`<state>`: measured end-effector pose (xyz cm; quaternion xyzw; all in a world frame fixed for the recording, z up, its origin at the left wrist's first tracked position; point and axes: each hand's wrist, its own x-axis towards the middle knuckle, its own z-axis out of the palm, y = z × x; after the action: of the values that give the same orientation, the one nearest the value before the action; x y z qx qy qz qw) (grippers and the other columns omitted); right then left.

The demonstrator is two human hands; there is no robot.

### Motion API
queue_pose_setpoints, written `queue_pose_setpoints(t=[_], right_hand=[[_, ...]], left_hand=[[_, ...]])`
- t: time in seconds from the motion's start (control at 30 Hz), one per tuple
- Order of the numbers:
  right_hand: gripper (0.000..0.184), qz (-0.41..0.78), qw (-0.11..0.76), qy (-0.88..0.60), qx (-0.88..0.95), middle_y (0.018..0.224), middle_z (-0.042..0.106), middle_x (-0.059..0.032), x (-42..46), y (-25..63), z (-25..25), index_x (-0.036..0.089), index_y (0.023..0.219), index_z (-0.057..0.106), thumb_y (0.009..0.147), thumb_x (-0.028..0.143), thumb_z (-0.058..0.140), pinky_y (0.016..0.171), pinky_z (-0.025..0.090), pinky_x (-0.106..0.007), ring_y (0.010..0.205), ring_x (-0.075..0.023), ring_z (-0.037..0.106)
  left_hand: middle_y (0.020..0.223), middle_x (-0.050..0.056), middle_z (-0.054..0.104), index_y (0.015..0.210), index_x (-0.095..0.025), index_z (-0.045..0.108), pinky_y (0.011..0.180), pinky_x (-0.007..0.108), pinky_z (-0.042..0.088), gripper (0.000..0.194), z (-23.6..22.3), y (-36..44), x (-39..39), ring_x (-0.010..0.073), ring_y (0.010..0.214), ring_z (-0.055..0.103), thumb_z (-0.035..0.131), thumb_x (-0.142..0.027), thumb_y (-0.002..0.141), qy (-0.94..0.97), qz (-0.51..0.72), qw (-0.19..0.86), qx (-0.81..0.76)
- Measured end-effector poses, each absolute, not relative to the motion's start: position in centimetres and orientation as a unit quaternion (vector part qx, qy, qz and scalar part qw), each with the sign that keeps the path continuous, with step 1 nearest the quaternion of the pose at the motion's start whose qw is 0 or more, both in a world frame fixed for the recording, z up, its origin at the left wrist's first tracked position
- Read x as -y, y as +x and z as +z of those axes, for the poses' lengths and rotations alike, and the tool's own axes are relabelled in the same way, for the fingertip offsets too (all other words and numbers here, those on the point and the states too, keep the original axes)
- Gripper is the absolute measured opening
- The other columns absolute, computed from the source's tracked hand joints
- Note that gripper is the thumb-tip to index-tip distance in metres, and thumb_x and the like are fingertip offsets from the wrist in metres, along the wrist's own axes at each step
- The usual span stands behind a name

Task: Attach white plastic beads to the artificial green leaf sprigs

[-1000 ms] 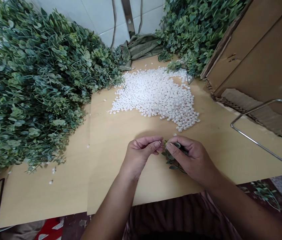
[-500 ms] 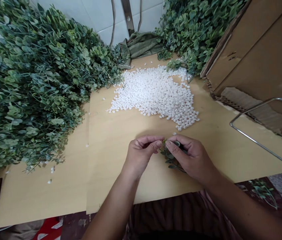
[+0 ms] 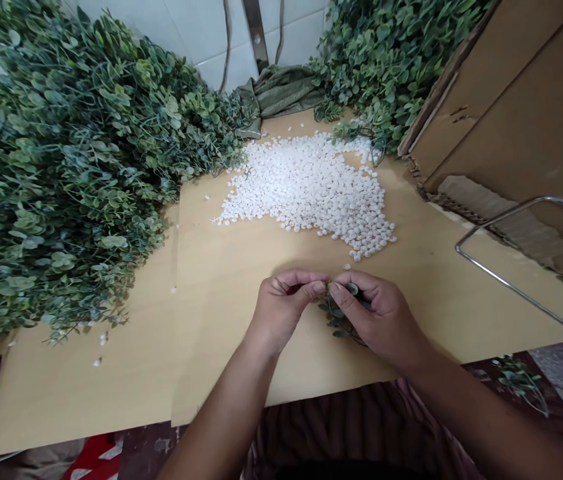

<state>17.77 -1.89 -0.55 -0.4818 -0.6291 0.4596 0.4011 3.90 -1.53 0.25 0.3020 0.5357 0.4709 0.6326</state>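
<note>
Slightly closer together now, the left hand (image 3: 278, 310) and right hand (image 3: 388, 320) pinch a sprig (image 3: 336, 320), which a loosened hold could drop.

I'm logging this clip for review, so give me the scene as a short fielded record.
Right hand: holds leafy sprig
Left hand: fingertips together beside sprig's tip; anything pinched too small to tell
Beyond hands: white pieces spread on tan board
Greenery: left heap, far right heap
Right side: cardboard, bent metal wire
Back: green cloth

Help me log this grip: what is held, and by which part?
Right hand: a leafy green sprig, near one end. Left hand: cannot be told.
</note>
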Motion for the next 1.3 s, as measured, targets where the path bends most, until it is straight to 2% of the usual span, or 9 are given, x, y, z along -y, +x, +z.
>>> queue_pose_setpoints(t=[0.23,0.5,0.63,0.77,0.93,1.07,1.13,1.23,1.3], right_hand=[[0.026,0.486,0.425,-0.471,0.601,0.057,0.053,0.0010,1.9,17.6,-0.6,0.017,0.065,0.056,0.085,0.031,0.051,0.051,0.042,-0.021,0.054,-0.0115,0.049],[0.033,0.561,0.476,-0.439,0.517,0.056,0.052,0.0033,1.6,18.1,-0.6,0.017,0.073,0.060,0.082,0.049,0.059,0.052,0.047,-0.020,0.053,-0.0106,0.051],[0.028,0.586,0.502,-0.413,0.484,0.066,0.061,0.0010,1.8,18.6,-1.4,0.020,0.081,0.064,0.081,0.048,0.063,0.064,0.052,-0.024,0.060,-0.0122,0.057],[0.020,0.563,0.545,-0.416,0.461,0.065,0.059,0.0029,2.1,19.0,-2.3,0.026,0.093,0.067,0.082,0.043,0.064,0.061,0.049,-0.022,0.058,-0.0110,0.053],[0.013,0.584,0.560,-0.348,0.474,0.079,0.062,0.0005,2.0,19.7,-1.3,0.029,0.091,0.069,0.083,0.039,0.064,0.071,0.047,-0.025,0.074,-0.0133,0.056],[0.043,0.653,0.495,-0.225,0.527,0.069,0.059,-0.0047,1.7,20.6,0.0,0.021,0.076,0.071,0.087,0.056,0.048,0.078,0.047,-0.035,0.081,-0.0206,0.057],[0.037,0.645,0.495,-0.275,0.513,0.066,0.059,-0.0030,1.4,20.7,-0.1,0.022,0.072,0.069,0.087,0.051,0.053,0.073,0.048,-0.032,0.074,-0.0179,0.057],[0.016,0.592,0.493,-0.424,0.476,0.070,0.062,0.0005,1.1,20.0,-0.8,0.022,0.076,0.067,0.078,0.037,0.070,0.065,0.048,-0.023,0.066,-0.0122,0.056],[0.019,0.582,0.472,-0.455,0.481,0.073,0.063,0.0004,1.1,19.2,-1.2,0.020,0.082,0.065,0.073,0.035,0.074,0.063,0.050,-0.022,0.067,-0.0121,0.058]], left_hand=[[0.060,-0.001,0.065,0.065,-0.018,0.074,0.063,0.022,0.047,0.017,0.2,4.1,1.6,0.0076,0.057,0.053,0.081,-0.030,0.054,0.324,0.482,0.637,-0.507],[0.082,0.005,0.069,0.094,-0.016,0.071,0.066,0.026,0.048,0.035,0.2,3.3,1.7,0.0145,0.074,0.060,0.073,-0.036,0.066,0.394,0.425,0.621,-0.528],[0.080,0.004,0.062,0.098,-0.015,0.069,0.065,0.027,0.046,0.031,-0.1,3.2,1.9,0.0128,0.070,0.055,0.070,-0.026,0.070,0.489,0.375,0.580,-0.533],[0.087,0.004,0.056,0.103,-0.016,0.067,0.063,0.026,0.045,0.030,-0.2,3.1,2.1,0.0114,0.068,0.051,0.064,-0.019,0.074,0.592,0.336,0.494,-0.542],[0.080,0.002,0.056,0.090,-0.017,0.070,0.062,0.025,0.045,0.020,-0.5,2.8,2.2,0.0111,0.066,0.053,0.063,-0.013,0.072,0.600,0.331,0.475,-0.552],[0.079,0.002,0.058,0.089,-0.018,0.070,0.062,0.023,0.046,0.024,-0.6,2.5,2.1,0.0103,0.067,0.054,0.059,-0.006,0.071,0.541,0.399,0.483,-0.562],[0.081,0.003,0.061,0.090,-0.017,0.070,0.063,0.022,0.047,0.025,-0.5,2.6,2.1,0.0101,0.068,0.055,0.058,-0.006,0.070,0.511,0.424,0.501,-0.555],[0.085,0.004,0.065,0.095,-0.017,0.068,0.064,0.022,0.049,0.028,-0.1,2.8,2.3,0.0105,0.070,0.057,0.060,-0.009,0.069,0.480,0.446,0.531,-0.537],[0.088,0.005,0.067,0.099,-0.017,0.067,0.065,0.022,0.050,0.031,0.0,3.0,2.4,0.0111,0.072,0.059,0.059,-0.009,0.070,0.479,0.458,0.536,-0.522]])
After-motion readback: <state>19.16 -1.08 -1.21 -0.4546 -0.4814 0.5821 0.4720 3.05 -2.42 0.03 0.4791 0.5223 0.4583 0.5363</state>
